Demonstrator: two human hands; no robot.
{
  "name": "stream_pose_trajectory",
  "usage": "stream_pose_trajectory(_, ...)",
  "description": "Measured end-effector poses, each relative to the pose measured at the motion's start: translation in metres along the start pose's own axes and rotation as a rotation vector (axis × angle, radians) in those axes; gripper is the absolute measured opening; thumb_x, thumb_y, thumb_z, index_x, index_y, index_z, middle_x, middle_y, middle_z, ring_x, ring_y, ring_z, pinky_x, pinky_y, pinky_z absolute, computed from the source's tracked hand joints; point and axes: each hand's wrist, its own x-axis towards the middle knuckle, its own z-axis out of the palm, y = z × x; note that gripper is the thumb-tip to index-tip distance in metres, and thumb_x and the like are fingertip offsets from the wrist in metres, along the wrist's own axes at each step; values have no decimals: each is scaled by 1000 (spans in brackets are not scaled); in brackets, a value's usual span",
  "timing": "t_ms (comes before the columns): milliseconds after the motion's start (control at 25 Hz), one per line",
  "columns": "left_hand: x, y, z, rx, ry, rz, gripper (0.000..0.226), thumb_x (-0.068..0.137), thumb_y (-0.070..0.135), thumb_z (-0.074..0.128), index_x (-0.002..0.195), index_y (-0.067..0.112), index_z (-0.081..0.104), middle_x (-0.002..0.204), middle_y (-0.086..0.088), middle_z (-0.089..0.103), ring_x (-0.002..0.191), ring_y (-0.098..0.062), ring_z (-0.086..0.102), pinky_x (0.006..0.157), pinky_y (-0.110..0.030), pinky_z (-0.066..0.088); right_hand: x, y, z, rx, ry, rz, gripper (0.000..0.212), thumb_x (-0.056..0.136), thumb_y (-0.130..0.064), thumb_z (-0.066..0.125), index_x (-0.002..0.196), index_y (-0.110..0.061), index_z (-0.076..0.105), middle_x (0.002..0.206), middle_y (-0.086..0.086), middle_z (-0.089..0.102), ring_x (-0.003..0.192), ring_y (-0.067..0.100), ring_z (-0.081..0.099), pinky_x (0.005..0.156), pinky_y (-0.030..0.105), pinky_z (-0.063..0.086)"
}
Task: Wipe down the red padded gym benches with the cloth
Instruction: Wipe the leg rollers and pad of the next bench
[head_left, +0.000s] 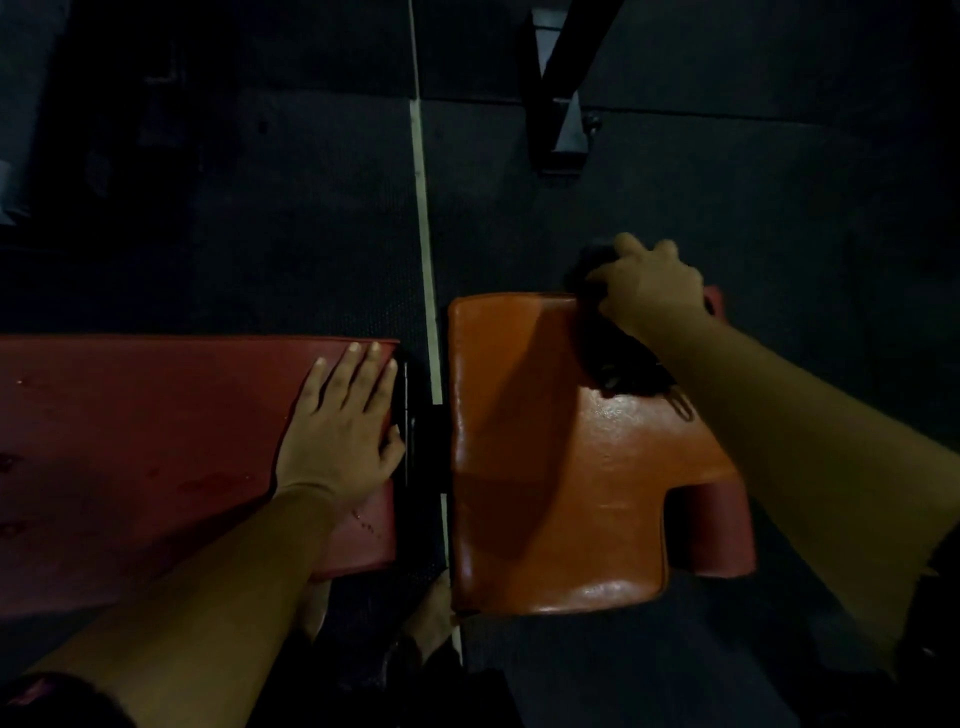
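right hand (649, 291) gripped the dark cloth (621, 358) at the far right corner of the orange seat pad (545, 467); the rest of the pad stretched toward its near edge. left hand (337, 431) lay flat, holding nothing, on the right end of the long red pad (156, 441).

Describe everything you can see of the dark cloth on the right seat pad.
The cloth looks dark, nearly black, soft and crumpled; the dim light hides its weave. It lies bunched on the far right corner of the glossy orange-red seat pad, one lump poking past the pad's far edge. The right hand grips it, fingers curled round it.
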Motion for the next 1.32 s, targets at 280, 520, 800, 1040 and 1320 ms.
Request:
stream_pose_trajectory(280, -1, 2, -2, -8, 20, -7, 71, 88, 43, 31, 146, 5, 41, 156, -16, 34, 146, -31, 26, 119, -50, 9, 14, 41, 14, 661, -161, 269, 44, 96, -32, 55, 137, -15, 51, 127, 15, 55, 106, 32, 58, 95, 45, 49)
stream_pose_trajectory(520, -1, 2, -3, -8, 16, -7, 71, 88, 43, 32, 146, 4, 40, 156, -16, 33, 146, -32, 26, 120, -49, 5, 0, 68, 59, 621, -264, 363, 43, 88, -31, 65, 125, -11, 61, 118, 14, 63, 110, 32, 59, 96, 39, 48)
stream_pose_trajectory(800, 0, 3, -4, -7, 17, -10, 71, 88, 42, 32, 146, 4, 40, 156, -16, 33, 146, -32, 26, 120, -49, 6, -18, 59, 42, 273, -259, 252, 42, 99, -33, 50, 139, -22, 50, 139, 13, 44, 114, 33, 51, 96, 42, 45)
stream_pose_trajectory(1040, 0, 3, -6, 0, 5, -18, 71, 87, 42, 33, 146, 4, 42, 156, -16, 34, 145, -32, 27, 120, -50, 8, -59, 84, 52, 44, -345, 108, 44, 96, -33, 52, 138, -42, 47, 140, 4, 33, 124, 37, 36, 94, 53, 43)
stream_pose_trajectory(1320, -1, 3, -6, 15, 3, -15, 72, 87, 43, 31, 147, 3, 40, 156, -16, 33, 145, -32, 26, 120, -50, 7, -76, 42, 63, -365, -33, 26, 33, 97, -30, 48, 127, -28, 60, 134, 4, 38, 115, 34, 42, 81, 47, 50)
